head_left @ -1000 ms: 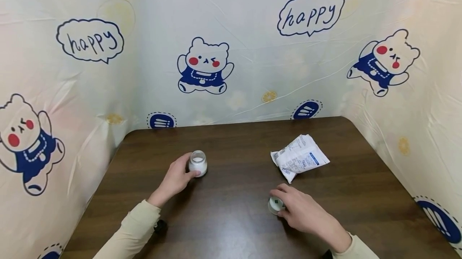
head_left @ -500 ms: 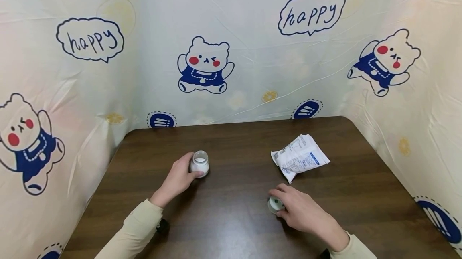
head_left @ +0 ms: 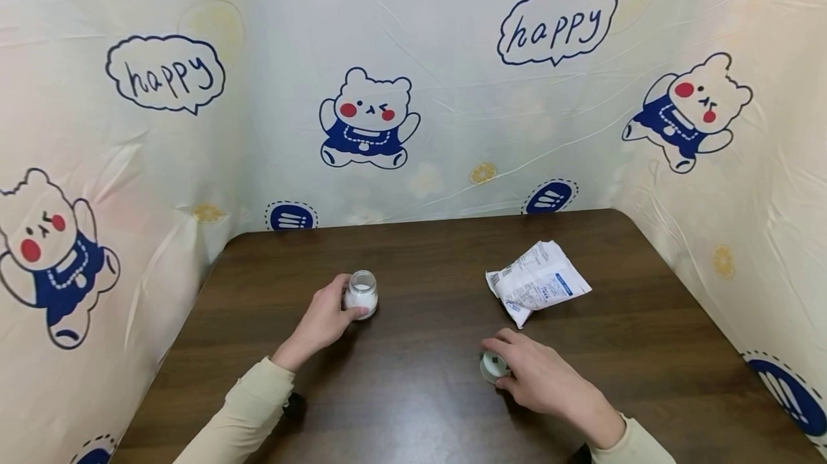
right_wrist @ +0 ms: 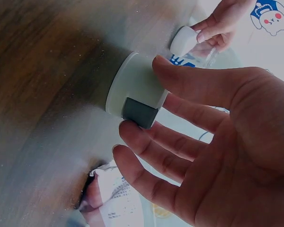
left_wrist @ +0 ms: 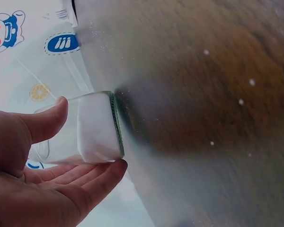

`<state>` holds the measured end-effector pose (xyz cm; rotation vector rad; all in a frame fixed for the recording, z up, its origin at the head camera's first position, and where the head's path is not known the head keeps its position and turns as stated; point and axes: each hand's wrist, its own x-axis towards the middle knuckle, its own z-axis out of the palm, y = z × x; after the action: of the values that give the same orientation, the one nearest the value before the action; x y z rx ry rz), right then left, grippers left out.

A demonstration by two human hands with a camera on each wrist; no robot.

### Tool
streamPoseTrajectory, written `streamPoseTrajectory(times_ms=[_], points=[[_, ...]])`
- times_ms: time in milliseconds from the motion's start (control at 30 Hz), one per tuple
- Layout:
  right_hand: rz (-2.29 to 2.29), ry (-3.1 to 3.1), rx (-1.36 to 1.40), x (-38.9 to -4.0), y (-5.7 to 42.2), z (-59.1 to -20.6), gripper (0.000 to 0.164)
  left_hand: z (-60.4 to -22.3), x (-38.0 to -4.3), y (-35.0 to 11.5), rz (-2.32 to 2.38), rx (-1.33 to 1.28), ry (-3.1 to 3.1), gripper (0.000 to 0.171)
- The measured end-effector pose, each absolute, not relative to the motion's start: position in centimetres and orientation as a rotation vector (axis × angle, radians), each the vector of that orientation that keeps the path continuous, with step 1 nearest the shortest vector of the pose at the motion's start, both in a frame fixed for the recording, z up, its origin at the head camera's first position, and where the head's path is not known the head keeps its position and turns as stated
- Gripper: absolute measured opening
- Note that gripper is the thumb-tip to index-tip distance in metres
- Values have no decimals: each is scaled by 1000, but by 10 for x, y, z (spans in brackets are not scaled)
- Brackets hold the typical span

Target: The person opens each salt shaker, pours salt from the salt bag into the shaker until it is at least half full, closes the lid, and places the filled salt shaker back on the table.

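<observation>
My left hand (head_left: 323, 319) grips a small clear glass jar (head_left: 362, 299) on the left half of the table, thumb on the near side. The jar stands upright with no lid and is partly filled with something white. In the left wrist view its glass base (left_wrist: 117, 124) sits right at the tabletop. To the front right, my right hand (head_left: 539, 376) holds a short, round, pale green lid-like piece (right_wrist: 137, 82) between thumb and fingers. A dark rectangular tab (right_wrist: 140, 112) shows on its side, with a fingertip just beneath.
A crumpled white packet (head_left: 538, 283) with blue and dark print lies behind my right hand. The dark brown table (head_left: 413, 378) runs back to a cloth wall (head_left: 452, 90) printed with bears, which also closes off both sides.
My left hand and the jar have shifted slightly to the right. The right hand and the pale green piece stay where they were, as does the packet.
</observation>
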<state>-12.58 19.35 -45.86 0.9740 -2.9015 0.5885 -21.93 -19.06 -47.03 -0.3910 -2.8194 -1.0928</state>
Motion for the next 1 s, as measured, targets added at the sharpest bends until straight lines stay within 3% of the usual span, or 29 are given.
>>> streamPoseTrajectory(times_ms=[1000], points=[[653, -2826, 1027, -136, 182, -448, 47, -475, -217, -183, -1136, -437, -2756, 58]])
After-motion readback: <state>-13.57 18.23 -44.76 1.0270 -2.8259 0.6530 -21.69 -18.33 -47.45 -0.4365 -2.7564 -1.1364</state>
